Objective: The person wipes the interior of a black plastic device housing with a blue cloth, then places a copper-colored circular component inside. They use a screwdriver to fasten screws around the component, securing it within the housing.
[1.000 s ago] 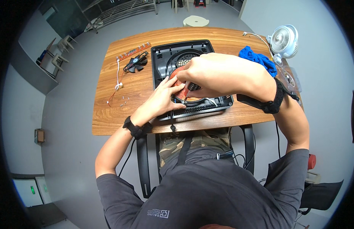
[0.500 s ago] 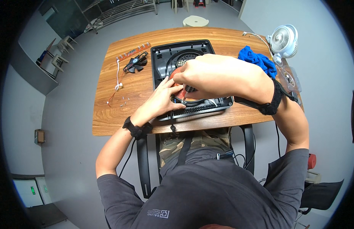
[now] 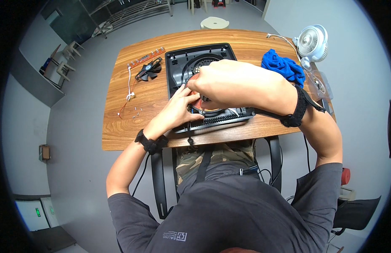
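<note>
A black plastic appliance housing (image 3: pixel 173 69) lies on the wooden table in front of me, its inside facing up. In its near part sits a round coil with a reddish-orange face (image 3: pixel 196 104), largely covered by my hands. My left hand (image 3: pixel 178 109) rests along the coil's left edge, fingers and thumb spread apart, the thumb close to the housing's near side. Curled over the coil from the right is my right hand (image 3: pixel 214 86). Its fingers are closed and point down; what they hold is hidden beneath the hand.
Left of the housing lie a small black fan (image 3: pixel 150 70), an orange-red circuit strip (image 3: pixel 145 58) with wires, and several small screws (image 3: pixel 137 113). To the right are a blue cloth (image 3: pixel 283 67), a white desk fan (image 3: pixel 312 44) and a clear plastic box (image 3: pixel 323 84).
My right hand and wrist have shifted slightly left over the coil. The left hand keeps its place at the coil's edge.
</note>
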A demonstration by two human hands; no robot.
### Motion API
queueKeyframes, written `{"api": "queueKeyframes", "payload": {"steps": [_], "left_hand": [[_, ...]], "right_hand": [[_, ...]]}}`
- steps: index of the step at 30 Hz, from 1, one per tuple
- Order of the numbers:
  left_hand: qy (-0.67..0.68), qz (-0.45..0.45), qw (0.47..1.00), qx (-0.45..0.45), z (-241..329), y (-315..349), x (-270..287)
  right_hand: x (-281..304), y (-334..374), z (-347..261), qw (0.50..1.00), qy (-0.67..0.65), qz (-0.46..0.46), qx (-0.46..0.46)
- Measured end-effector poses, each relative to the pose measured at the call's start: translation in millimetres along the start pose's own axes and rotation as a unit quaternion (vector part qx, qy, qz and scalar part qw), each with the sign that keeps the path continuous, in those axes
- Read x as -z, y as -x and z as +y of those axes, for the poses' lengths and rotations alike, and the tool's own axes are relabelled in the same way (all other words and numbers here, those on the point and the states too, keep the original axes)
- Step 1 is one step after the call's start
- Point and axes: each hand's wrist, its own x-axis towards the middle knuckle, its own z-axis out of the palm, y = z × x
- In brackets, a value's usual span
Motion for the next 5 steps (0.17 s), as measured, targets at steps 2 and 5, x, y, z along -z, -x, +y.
{"api": "queueKeyframes", "payload": {"steps": [2,5], "left_hand": [[-0.001,0.015,1.0,-0.008,1.7,0.4,-0.2],[0.006,0.024,1.0,-0.015,3.6,-1.1,1.0]], "right_hand": [[-3.1,-1.6,-1.4,1.0,0.011,-0.001,-0.017],[-2.0,1.2,-5.2,0.999,0.023,0.016,-0.039]]}}
